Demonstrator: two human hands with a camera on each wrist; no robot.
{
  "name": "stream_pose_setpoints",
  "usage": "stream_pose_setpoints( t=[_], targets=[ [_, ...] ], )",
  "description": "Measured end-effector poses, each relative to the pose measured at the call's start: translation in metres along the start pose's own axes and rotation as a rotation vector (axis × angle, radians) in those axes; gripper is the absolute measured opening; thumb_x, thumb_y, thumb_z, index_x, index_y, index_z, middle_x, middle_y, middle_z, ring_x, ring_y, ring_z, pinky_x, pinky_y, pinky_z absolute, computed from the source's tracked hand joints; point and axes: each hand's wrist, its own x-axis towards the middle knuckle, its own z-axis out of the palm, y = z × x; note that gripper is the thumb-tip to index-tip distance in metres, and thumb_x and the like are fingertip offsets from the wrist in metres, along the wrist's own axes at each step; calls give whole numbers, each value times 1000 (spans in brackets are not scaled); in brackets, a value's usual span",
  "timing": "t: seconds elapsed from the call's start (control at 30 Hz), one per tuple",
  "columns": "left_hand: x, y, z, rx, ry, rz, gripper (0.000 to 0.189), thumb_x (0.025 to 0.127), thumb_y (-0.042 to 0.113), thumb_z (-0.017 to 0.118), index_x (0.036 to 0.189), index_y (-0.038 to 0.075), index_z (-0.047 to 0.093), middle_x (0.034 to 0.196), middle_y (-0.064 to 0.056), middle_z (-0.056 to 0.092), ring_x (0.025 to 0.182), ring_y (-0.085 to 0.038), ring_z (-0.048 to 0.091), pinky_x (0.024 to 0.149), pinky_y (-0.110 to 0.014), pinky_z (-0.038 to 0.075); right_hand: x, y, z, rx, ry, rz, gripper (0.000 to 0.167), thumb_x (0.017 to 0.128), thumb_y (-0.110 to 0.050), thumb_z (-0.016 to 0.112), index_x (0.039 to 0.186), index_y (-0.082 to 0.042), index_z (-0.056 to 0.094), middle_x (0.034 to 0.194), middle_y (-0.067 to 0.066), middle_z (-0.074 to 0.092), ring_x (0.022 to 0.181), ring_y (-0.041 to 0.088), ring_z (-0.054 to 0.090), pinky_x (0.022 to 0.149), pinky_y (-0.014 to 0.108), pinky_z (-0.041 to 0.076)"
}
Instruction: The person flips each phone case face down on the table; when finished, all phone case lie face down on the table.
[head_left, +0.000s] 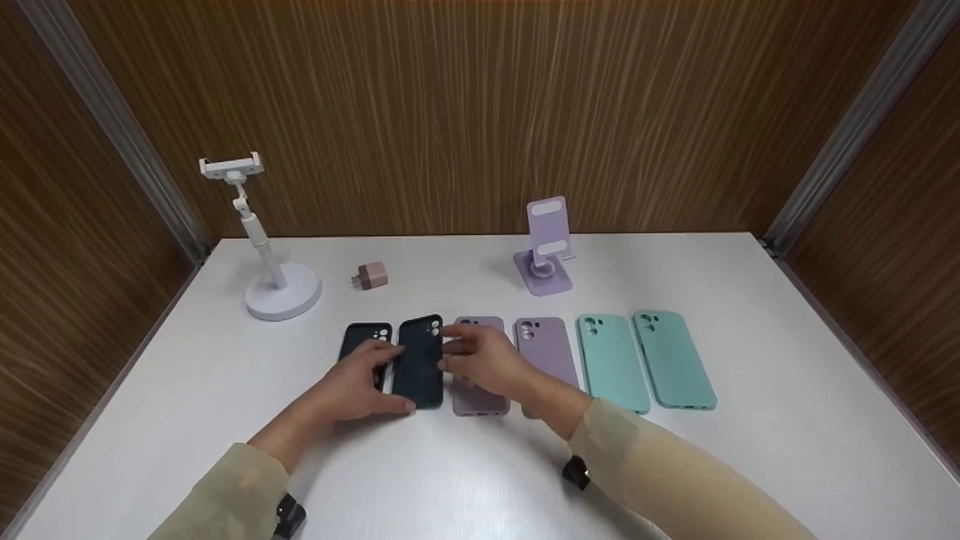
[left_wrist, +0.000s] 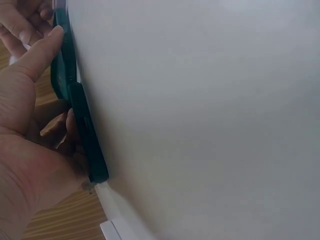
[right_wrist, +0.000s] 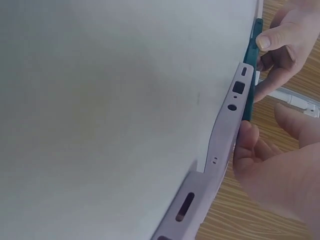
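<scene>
Six phone cases lie in a row on the white table. My left hand (head_left: 356,386) holds the second dark green case (head_left: 418,367), its thumb at the bottom edge and index finger at the left side. Partly beneath that hand is the other dark green case (left_wrist: 90,135). My right hand (head_left: 487,360) touches the second case's right edge with its fingertips, over a purple case (head_left: 480,401) that it partly covers. To the right lie another purple case (head_left: 547,349) and two mint green cases (head_left: 613,364), (head_left: 675,360).
A white phone stand (head_left: 285,291) rises at the back left, beside a small pinkish-brown charger plug (head_left: 372,275). Behind the purple cases stands a purple folding phone holder (head_left: 550,232). Wood-grain panels (head_left: 420,120) enclose the table's back and sides.
</scene>
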Motion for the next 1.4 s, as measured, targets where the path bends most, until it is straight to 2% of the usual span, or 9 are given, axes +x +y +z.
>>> stream_pose_setpoints(
  t=[0.13, 0.27, 0.4, 0.53, 0.83, 0.9, 1.03, 1.17, 1.4],
  targets=[
    [-2, 1, -6, 0, -7, 10, 98, 77, 40, 96, 155, 0, 51, 156, -20, 46, 142, -41, 46, 120, -57, 35, -1, -3, 2, 114, 9, 1, 58, 99, -7, 74, 154, -5, 54, 138, 19, 68, 113, 27, 73, 82, 37, 59],
    [-2, 3, -11, -21, -37, 3, 97, 79, 38, 95, 155, 0, 50, 158, -22, 44, 145, -43, 43, 120, -59, 33, 0, -5, 5, 180, 49, 11, 58, 97, -5, 77, 151, -5, 57, 129, 18, 71, 107, 26, 74, 84, 37, 60],
    [0, 4, -12, -23, -71, 5, 93, 82, 36, 93, 155, -1, 50, 160, -23, 44, 146, -43, 42, 121, -60, 32, 2, -3, 9, 155, 84, 33, 56, 95, -3, 78, 147, -5, 60, 111, 13, 75, 97, 21, 73, 84, 35, 61],
    [2, 8, -15, -37, -95, 10, 90, 83, 33, 93, 154, -2, 50, 158, -22, 46, 143, -40, 45, 121, -58, 33, 4, -2, 10, 124, 101, 49, 56, 94, -1, 78, 146, -5, 60, 104, 11, 76, 93, 20, 73, 82, 35, 62],
    [-3, 30, -34, 4, -28, -7, 88, 82, 35, 93, 155, 6, 54, 147, -18, 57, 124, -33, 58, 110, -55, 46, 2, -1, 8, 162, 96, 69, 64, 93, 1, 78, 153, -4, 53, 106, 12, 76, 96, 21, 73, 89, 38, 61],
    [-3, 36, -31, -18, -40, -6, 89, 82, 35, 93, 156, 8, 53, 146, -17, 58, 121, -33, 60, 107, -55, 48, 2, -1, 7, 173, 97, 80, 65, 94, 0, 77, 154, -5, 52, 107, 12, 76, 97, 22, 73, 91, 39, 61],
    [-1, 42, -19, -75, -67, -25, 91, 83, 35, 93, 159, 11, 49, 153, -17, 53, 133, -36, 58, 110, -54, 47, 1, -1, 5, 175, 90, 83, 67, 94, -1, 77, 155, -6, 50, 108, 12, 76, 98, 23, 73, 92, 39, 60],
    [3, 43, -7, -100, -62, -42, 93, 82, 34, 94, 160, 11, 48, 159, -18, 47, 138, -37, 55, 114, -54, 44, 2, 0, 5, 185, 82, 76, 68, 94, 0, 77, 156, -4, 49, 108, 14, 76, 99, 23, 73, 92, 40, 61],
    [9, 45, 0, -175, -61, -67, 98, 82, 34, 94, 163, 12, 43, 162, -18, 44, 141, -37, 53, 115, -54, 42, 0, -1, 1, 187, 77, 72, 70, 93, -1, 78, 156, -2, 48, 108, 13, 77, 99, 24, 74, 92, 40, 61]
  ],
)
